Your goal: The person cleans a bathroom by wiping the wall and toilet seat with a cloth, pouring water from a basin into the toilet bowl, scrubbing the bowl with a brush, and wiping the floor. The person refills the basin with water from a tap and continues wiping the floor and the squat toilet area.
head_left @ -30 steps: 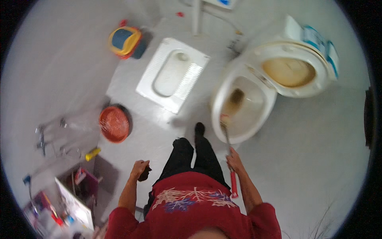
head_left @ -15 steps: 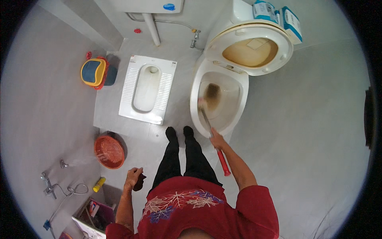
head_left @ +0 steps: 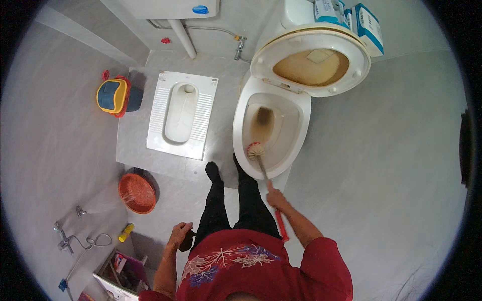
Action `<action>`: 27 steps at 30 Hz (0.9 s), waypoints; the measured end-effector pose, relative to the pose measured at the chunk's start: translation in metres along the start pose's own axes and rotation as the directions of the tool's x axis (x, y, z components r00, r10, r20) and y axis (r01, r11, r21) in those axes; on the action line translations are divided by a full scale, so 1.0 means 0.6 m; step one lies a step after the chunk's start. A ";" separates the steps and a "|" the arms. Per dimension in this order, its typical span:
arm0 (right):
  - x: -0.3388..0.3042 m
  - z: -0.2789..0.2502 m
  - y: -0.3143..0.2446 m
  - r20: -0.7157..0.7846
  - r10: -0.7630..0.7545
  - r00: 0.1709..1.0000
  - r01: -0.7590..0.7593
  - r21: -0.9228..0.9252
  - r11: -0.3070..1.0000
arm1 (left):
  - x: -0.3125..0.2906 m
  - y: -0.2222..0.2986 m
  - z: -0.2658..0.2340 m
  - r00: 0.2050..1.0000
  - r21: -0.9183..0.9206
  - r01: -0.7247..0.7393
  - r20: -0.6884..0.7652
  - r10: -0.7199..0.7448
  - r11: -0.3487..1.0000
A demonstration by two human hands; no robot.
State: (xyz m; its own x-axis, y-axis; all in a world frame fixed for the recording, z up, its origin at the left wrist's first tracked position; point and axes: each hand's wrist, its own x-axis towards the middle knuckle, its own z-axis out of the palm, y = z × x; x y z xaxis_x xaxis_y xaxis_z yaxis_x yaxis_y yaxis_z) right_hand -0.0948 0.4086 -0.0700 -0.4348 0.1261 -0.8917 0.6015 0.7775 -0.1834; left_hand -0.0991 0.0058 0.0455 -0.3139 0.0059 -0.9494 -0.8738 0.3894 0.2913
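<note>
My right hand (head_left: 275,196) is closed round the metal stem of a toilet brush (head_left: 281,224), whose red handle end sticks out below my grip. The pale, red-edged bristle head (head_left: 255,150) is against the near left inner wall of the toilet bowl (head_left: 288,131). Brownish stains darken the bottom of the bowl around the drain. Down by my left thigh, my left hand (head_left: 179,234) has its fingers curled on a dark brown object (head_left: 187,241), perhaps a cloth; its kind is not clear.
The stained toilet seat and lid (head_left: 354,75) stand raised. Left of the toilet lies a squat toilet (head_left: 155,120). Water sprays into an orange basin (head_left: 136,204). A lidded bin (head_left: 111,95), a yellow bottle (head_left: 126,232) and an open box (head_left: 118,271) line the left wall.
The brush head has come nearer, down the bowl's left side, and its bristles now show clearly. My right hand drew back slightly; my left hand moved right and nearer. My right foot stepped beside the toilet.
</note>
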 end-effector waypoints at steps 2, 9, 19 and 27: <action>0.019 -0.008 -0.039 -0.011 -0.133 0.991 0.133 0.149 0.980 | 0.001 -0.018 0.022 0.997 -0.002 0.076 0.027 -0.076 0.997; 0.182 -0.223 -0.129 -0.196 -0.171 0.965 0.234 0.364 0.902 | 0.002 0.034 0.125 1.000 -0.038 -0.002 0.009 0.003 0.999; 0.172 -0.216 0.076 -0.265 -0.044 0.963 0.063 0.063 0.996 | 0.005 0.062 0.179 0.998 0.010 -0.002 -0.063 0.002 1.000; 0.087 -0.153 0.085 0.007 -0.188 0.982 0.188 -0.054 0.981 | -0.016 0.093 0.190 0.992 0.095 -0.096 -0.074 0.103 0.991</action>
State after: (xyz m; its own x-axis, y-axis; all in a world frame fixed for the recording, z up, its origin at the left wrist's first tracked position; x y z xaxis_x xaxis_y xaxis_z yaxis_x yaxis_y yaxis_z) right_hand -0.1484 0.5116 -0.0879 -0.5357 -0.0266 -0.8440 0.4716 0.8197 -0.3252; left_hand -0.1025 0.1323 0.0573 -0.4289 -0.0225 -0.9031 -0.8004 0.4730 0.3683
